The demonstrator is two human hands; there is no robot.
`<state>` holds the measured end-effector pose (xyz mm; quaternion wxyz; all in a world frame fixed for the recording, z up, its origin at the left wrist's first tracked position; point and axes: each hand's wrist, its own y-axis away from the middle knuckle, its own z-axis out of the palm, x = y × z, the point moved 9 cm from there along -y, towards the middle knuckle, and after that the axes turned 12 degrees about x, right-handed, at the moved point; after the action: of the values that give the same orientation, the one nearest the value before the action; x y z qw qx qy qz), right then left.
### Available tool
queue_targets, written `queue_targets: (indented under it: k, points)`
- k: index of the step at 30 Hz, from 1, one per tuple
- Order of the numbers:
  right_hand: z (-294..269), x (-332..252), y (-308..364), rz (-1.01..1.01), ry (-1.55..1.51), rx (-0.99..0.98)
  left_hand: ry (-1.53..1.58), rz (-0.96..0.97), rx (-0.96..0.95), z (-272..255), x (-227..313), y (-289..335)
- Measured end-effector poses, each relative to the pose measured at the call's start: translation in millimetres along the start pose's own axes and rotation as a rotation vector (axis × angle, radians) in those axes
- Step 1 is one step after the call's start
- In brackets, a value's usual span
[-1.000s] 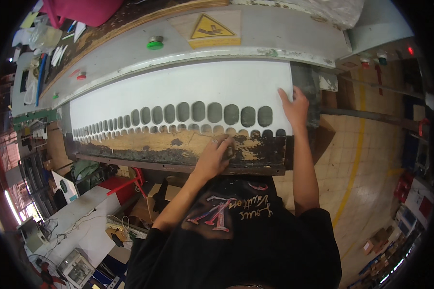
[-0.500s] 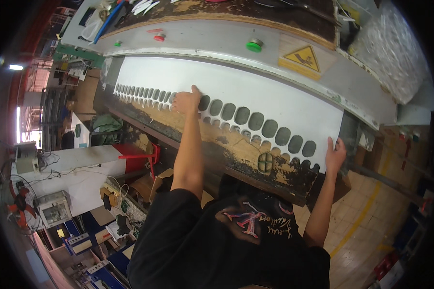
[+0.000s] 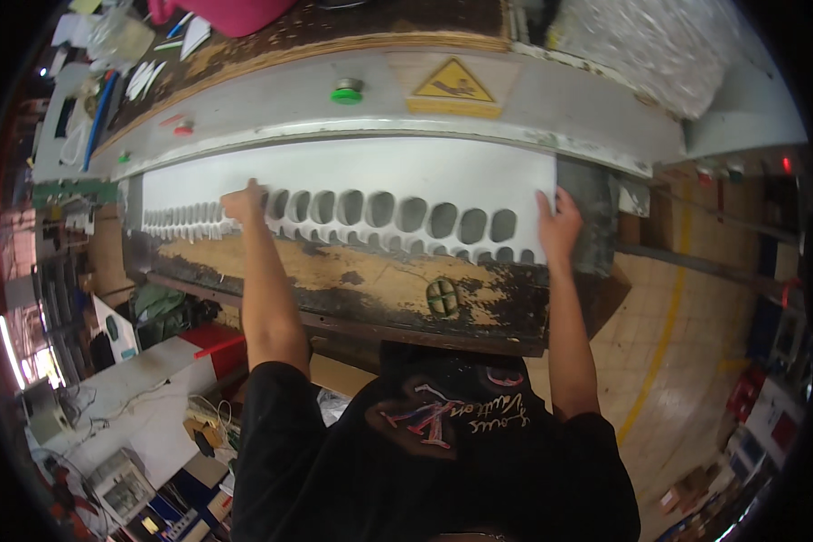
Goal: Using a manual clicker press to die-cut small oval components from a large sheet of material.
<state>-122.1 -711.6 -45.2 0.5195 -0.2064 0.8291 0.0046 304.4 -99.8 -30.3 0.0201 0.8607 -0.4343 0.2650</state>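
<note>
A white sheet [image 3: 379, 167] with rows of oval cut-outs lies across the bed of a machine. The holes get larger toward the right, and the near edge is scalloped. My left hand [image 3: 244, 203] is closed on the sheet left of the larger holes, its thumb pointing away from me. At the right end my right hand [image 3: 560, 228] grips the sheet's edge, with the thumb on top and the other fingers past the edge. An oval cutting die [image 3: 443, 296] with cross bars sits on the worn wooden board [image 3: 370, 280] nearer to me, apart from both hands.
A grey machine beam [image 3: 289, 117] spans the far side of the sheet. It carries a green button [image 3: 346, 93], a red button [image 3: 183, 128] and a yellow warning triangle [image 3: 453, 81]. Clear plastic wrap [image 3: 646, 54] lies at the far right, a pink container [image 3: 230, 14] at the top.
My view has turned. Both hands have moved the sheet away from me, so its right end lies farther from the board's near edge. My grip looks the same.
</note>
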Motion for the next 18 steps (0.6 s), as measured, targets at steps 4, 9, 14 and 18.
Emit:
queue_targets:
  k: [4,9,14,18]
  points:
    - [-12,-21,2,0.002,0.172,-0.065,-0.208,0.099,0.058,-40,28,41]
    - [-59,-47,36,-0.19,0.321,-0.137,0.369,0.789,-0.246,-99,64,251]
    - [-56,-54,82,-0.566,0.243,-0.44,0.23,1.135,-0.991,-149,80,450]
    - [-56,-46,83,-0.632,0.223,-0.412,0.23,1.067,-1.059,-132,56,467]
